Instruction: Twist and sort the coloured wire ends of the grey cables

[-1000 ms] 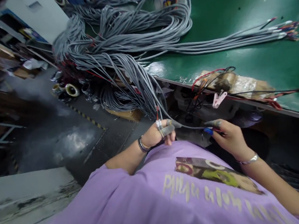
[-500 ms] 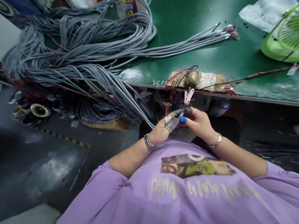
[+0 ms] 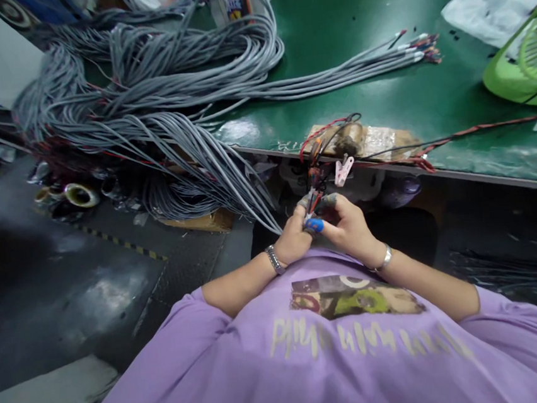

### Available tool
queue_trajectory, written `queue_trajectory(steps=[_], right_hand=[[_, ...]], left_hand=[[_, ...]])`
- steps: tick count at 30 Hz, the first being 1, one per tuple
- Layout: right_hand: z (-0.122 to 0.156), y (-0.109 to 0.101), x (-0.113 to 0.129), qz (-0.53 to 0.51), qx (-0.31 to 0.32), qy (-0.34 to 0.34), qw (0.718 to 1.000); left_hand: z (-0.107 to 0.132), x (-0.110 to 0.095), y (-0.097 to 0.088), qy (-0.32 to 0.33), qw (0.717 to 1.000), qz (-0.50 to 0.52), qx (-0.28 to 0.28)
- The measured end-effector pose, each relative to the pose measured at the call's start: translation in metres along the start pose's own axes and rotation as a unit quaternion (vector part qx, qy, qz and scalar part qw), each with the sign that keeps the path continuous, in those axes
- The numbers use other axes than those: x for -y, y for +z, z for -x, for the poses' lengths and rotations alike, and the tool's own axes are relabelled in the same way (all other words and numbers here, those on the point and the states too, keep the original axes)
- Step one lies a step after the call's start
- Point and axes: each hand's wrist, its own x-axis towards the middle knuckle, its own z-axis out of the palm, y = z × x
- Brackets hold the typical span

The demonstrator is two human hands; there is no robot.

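My left hand is closed round the thin colored wire ends of the grey cables, close to my body below the bench edge. My right hand meets it there, its blue-covered thumb pressed against the same wires and its grey-covered index finger curled above. What lies between the fingertips is partly hidden. A pink clip sits just beyond my right fingers, by the bench edge. Grey cables run down from the bench toward my left hand.
Grey cable bundles cover the left of the green bench. A taped wooden block with red and black leads lies at the front edge. A green fan and a plastic bag stand at right.
Both hands have shifted slightly left and drawn together. The wire ends now stick up between them, and the pink clip stands apart from the fingers. The view has turned a little.
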Motion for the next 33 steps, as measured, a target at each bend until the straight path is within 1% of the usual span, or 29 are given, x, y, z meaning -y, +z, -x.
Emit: queue_trajectory(steps=[2, 5, 7, 10, 13, 15, 16, 17, 18, 19, 20, 21, 22, 23, 24, 25, 26, 27, 28, 30, 31, 32, 33], right_hand=[[-0.002, -0.002, 0.002, 0.087, 0.02, -0.032, 0.996], [-0.001, -0.005, 0.004, 0.143, 0.018, -0.064, 0.987], [0.003, -0.008, 0.002, 0.152, 0.024, -0.081, 0.985], [0.01, -0.015, -0.004, 0.126, 0.057, -0.117, 0.983], [0.017, -0.026, -0.011, 0.097, 0.095, -0.157, 0.978], [0.021, -0.033, -0.015, 0.107, 0.093, -0.166, 0.976], [0.023, -0.038, -0.018, 0.115, 0.084, -0.164, 0.976], [0.025, -0.042, -0.021, 0.123, 0.072, -0.157, 0.977], [0.026, -0.047, -0.025, 0.131, 0.054, -0.148, 0.979], [0.028, -0.052, -0.029, 0.139, 0.032, -0.134, 0.981], [0.03, -0.057, -0.033, 0.148, 0.005, -0.117, 0.982], [0.03, -0.062, -0.037, 0.157, -0.026, -0.098, 0.982], [0.031, -0.066, -0.04, 0.164, -0.056, -0.078, 0.982], [0.03, -0.068, -0.042, 0.168, -0.081, -0.059, 0.981], [0.029, -0.069, -0.042, 0.167, -0.096, -0.043, 0.98], [0.026, -0.068, -0.04, 0.161, -0.097, -0.033, 0.982], [0.023, -0.065, -0.037, 0.148, -0.086, -0.027, 0.985], [0.019, -0.061, -0.031, 0.124, -0.057, -0.032, 0.99], [0.014, -0.055, -0.024, 0.099, -0.027, -0.042, 0.994], [0.004, -0.041, -0.01, 0.055, 0.025, -0.068, 0.996], [0.0, -0.035, -0.004, 0.038, 0.052, -0.075, 0.995], [-0.004, -0.029, 0.001, 0.019, 0.067, -0.082, 0.994], [-0.006, -0.024, 0.005, -0.001, 0.078, -0.079, 0.994]], left_hand=[[0.001, 0.002, 0.001, 0.034, 0.999, -0.04, 0.006], [0.002, 0.002, 0.004, 0.029, 0.997, -0.073, 0.016], [0.003, 0.001, 0.006, 0.031, 0.996, -0.074, 0.029], [0.004, 0.0, 0.008, 0.065, 0.996, -0.046, 0.045], [0.007, -0.005, 0.005, 0.098, 0.994, -0.026, 0.032], [0.01, -0.013, -0.004, 0.106, 0.994, -0.027, 0.0], [0.013, -0.017, -0.011, 0.108, 0.993, -0.02, -0.032], [0.015, -0.022, -0.02, 0.113, 0.991, -0.002, -0.077], [0.019, -0.026, -0.031, 0.113, 0.982, 0.031, -0.149], [0.023, -0.03, -0.043, 0.109, 0.972, 0.059, -0.202], [0.028, -0.034, -0.054, 0.099, 0.966, 0.08, -0.224], [0.034, -0.036, -0.065, 0.088, 0.966, 0.089, -0.226], [0.04, -0.036, -0.074, 0.069, 0.977, 0.077, -0.184], [0.045, -0.036, -0.081, 0.042, 0.99, 0.042, -0.125], [0.049, -0.034, -0.084, 0.008, 0.998, -0.017, -0.062], [0.052, -0.032, -0.084, -0.005, 0.996, -0.088, -0.023], [0.052, -0.029, -0.082, 0.02, 0.987, -0.16, -0.01], [0.051, -0.027, -0.077, 0.064, 0.975, -0.213, -0.009], [0.047, -0.025, -0.071, 0.112, 0.964, -0.241, -0.005], [0.035, -0.024, -0.055, 0.198, 0.952, -0.231, 0.028], [0.028, -0.025, -0.048, 0.22, 0.952, -0.203, 0.057], [0.02, -0.026, -0.041, 0.225, 0.956, -0.169, 0.089], [0.012, -0.027, -0.034, 0.211, 0.961, -0.134, 0.118]])
